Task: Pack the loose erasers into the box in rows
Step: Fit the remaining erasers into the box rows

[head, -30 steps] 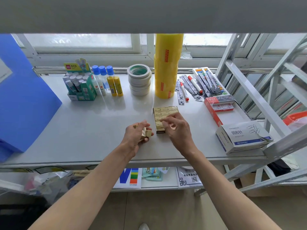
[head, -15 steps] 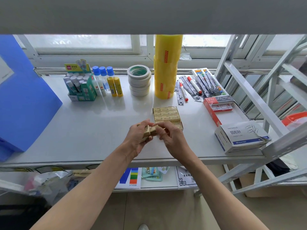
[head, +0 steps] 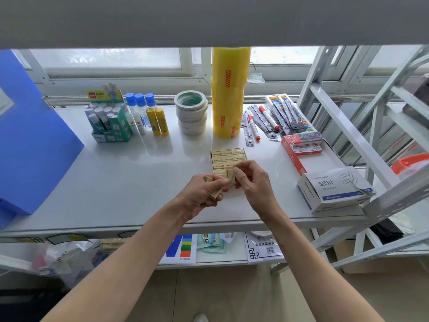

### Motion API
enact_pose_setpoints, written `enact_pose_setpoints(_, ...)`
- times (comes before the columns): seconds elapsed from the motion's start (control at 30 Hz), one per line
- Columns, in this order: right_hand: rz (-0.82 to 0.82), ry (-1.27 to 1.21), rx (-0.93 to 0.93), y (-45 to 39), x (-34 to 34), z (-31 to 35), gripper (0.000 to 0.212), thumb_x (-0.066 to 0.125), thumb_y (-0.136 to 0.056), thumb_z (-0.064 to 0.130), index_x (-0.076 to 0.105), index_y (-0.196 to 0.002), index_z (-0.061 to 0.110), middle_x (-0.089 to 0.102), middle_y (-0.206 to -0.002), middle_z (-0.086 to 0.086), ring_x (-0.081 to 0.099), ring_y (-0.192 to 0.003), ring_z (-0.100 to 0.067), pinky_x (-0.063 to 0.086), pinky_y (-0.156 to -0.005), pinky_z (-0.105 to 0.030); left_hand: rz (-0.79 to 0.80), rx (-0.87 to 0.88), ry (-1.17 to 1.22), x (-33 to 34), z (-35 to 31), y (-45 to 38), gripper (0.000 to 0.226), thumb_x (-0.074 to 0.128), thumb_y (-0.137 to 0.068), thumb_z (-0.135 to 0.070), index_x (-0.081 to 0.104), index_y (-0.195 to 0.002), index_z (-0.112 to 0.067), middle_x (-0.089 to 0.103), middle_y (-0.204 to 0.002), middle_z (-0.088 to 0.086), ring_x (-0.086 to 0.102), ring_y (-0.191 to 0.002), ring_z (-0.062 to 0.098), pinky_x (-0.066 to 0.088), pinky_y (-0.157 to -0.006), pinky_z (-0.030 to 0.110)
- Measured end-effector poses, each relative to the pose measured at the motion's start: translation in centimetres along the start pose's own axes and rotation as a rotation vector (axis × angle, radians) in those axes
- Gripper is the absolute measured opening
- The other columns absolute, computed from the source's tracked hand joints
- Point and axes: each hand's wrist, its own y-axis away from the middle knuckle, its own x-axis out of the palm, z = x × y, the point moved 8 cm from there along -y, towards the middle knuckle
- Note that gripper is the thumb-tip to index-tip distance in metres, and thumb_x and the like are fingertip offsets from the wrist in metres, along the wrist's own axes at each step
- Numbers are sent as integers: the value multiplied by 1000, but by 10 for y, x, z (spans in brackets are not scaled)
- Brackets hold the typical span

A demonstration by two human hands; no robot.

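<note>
Erasers in my hands

My left hand point(head: 201, 191) grips some erasers point(head: 214, 194). My right hand point(head: 251, 182) pinches one eraser point(head: 230, 175) by the box point(head: 228, 158).

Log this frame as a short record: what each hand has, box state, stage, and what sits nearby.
left hand: grips a few loose erasers
right hand: pinches one eraser just above the box's near end
box: on the table, far rows filled; near end hidden by the hands
stage: packing underway
nearby: yellow tape rolls, white tape stack, paper clip box
</note>
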Motion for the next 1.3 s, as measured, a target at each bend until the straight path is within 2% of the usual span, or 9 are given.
enact_pose_setpoints(0.13,59,93,-25,-3,1,-3,14,57,-96,17,69,-102,14,70,-95,-3,65,-84,-19,56,-74,-37,-9,0,-32,1,2,-3,44,67,-90,-32,63,-112,6,61,-77,8,51,-52,11,37,-41,17)
enact_pose_setpoints(0.23,157,176,-42,-1,8,0,26,59,-94,23,66,-119,16,62,-111,0,63,-90,-11,54,-79,-26,-60,28,-22,0,3,-5,42,64,-92,-33,64,-114,4,62,-78,9,52,-53,11,38,-43,18)
enact_pose_setpoints(0.33,209,305,-92,2,11,3,40,66,-90,24,61,-128,16,55,-112,-1,62,-93,-12,53,-83,-21,-111,47,-34,-4,3,-6,40,63,-93,-33,64,-112,2,63,-77,9,52,-52,11,39,-45,20)
enact_pose_setpoints(0.57,93,549,-157,-17,-12,8,27,69,-85,10,69,-112,12,59,-94,2,61,-77,-12,52,-80,-24,-291,184,-273,-24,-11,-6,30,69,-88,-32,66,-96,-3,65,-78,7,53,-52,13,42,-47,22)
enact_pose_setpoints(0.7,169,658,-156,-33,-11,6,22,70,-82,6,70,-104,13,59,-91,3,57,-72,-10,50,-77,-26,-430,247,-493,-40,-17,-13,20,72,-87,-25,65,-93,-8,67,-85,9,56,-56,15,44,-50,24)
enact_pose_setpoints(0.83,267,753,-163,-43,2,1,25,68,-84,5,71,-107,13,58,-100,-1,56,-78,-12,52,-86,-32,-452,248,-599,-39,-18,-20,18,73,-86,-24,65,-94,-10,66,-84,8,58,-54,14,45,-53,25)
enact_pose_setpoints(0.97,263,742,-152,-45,4,-2,23,68,-85,6,72,-106,15,49,-104,1,54,-74,-6,52,-85,-27,-482,228,-629,-38,-19,-24,16,74,-84,-21,65,-91,-10,66,-78,5,57,-50,13,44,-51,23)
enact_pose_setpoints(1.07,246,759,-149,-45,4,-3,18,66,-84,4,68,-98,15,49,-102,-2,58,-78,-14,53,-85,-33,-504,215,-657,-38,-22,-25,14,74,-83,-20,64,-87,-10,65,-71,2,57,-49,13,44,-50,23)
enact_pose_setpoints(1.3,215,771,-156,-43,5,-4,10,65,-85,4,71,-88,12,51,-98,-1,58,-80,-16,53,-84,-36,-525,187,-672,-37,-22,-27,14,73,-81,-21,62,-80,-13,67,-68,5,60,-55,18,57,-69,34)
